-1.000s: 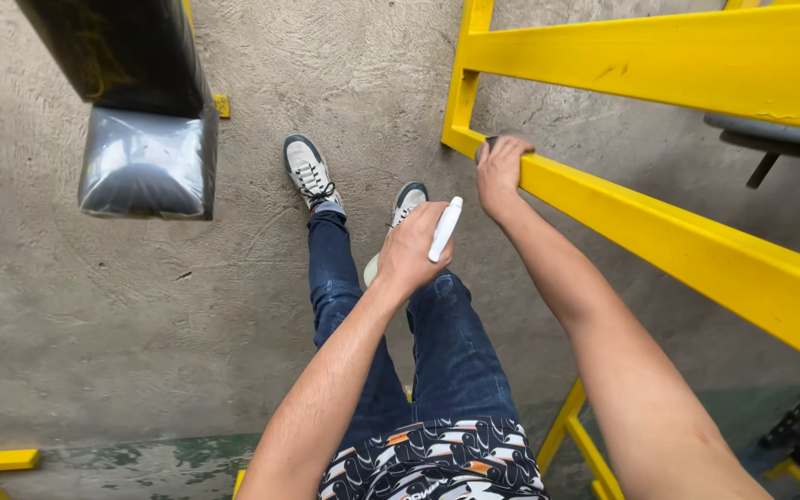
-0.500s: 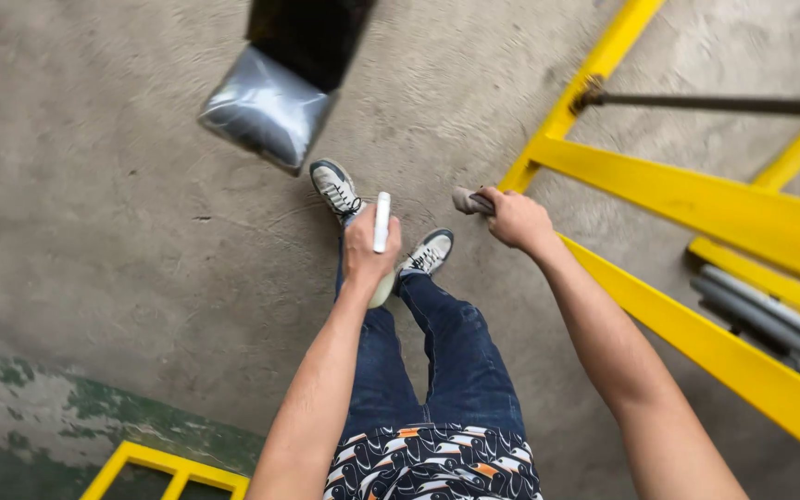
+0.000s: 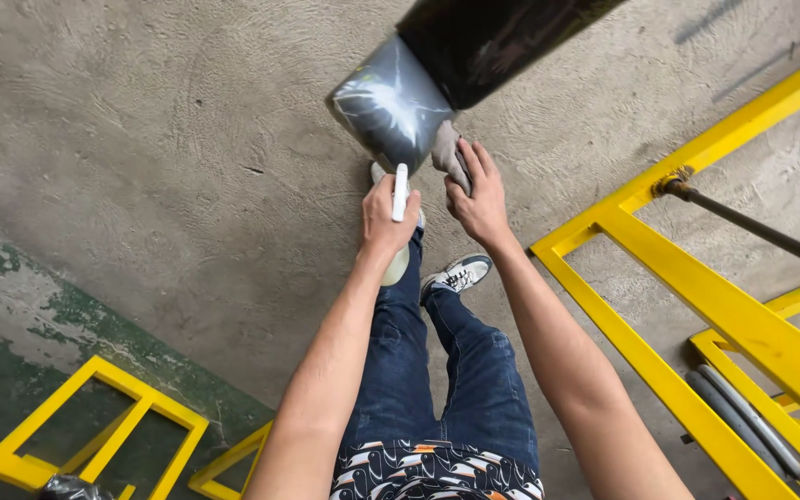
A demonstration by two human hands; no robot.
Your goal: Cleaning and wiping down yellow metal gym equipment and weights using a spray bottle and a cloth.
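Note:
My left hand [image 3: 384, 219] is closed around a white marker pen [image 3: 400, 193] that points up toward the end of a long block wrapped in black plastic film [image 3: 391, 100]. My right hand [image 3: 480, 199] grips a grey rag [image 3: 448, 153] and holds it against the lower edge of that wrapped end. Both hands sit close together just below the shiny film face. Under them are my legs in blue jeans [image 3: 437, 361] and one white sneaker [image 3: 460, 272]; the other foot is mostly hidden by my left hand.
A yellow metal rack frame [image 3: 696, 287] runs along the right, with a dark rod [image 3: 752, 231] and grey tubes [image 3: 752, 426] in it. Another yellow frame [image 3: 94, 426] lies at the lower left on a green-painted strip. The floor is rough concrete [image 3: 159, 148].
My right hand left the yellow rail, carrying the rag, and moved up to the wrapped block's end. My left hand with the marker rose beside it. The view swung left.

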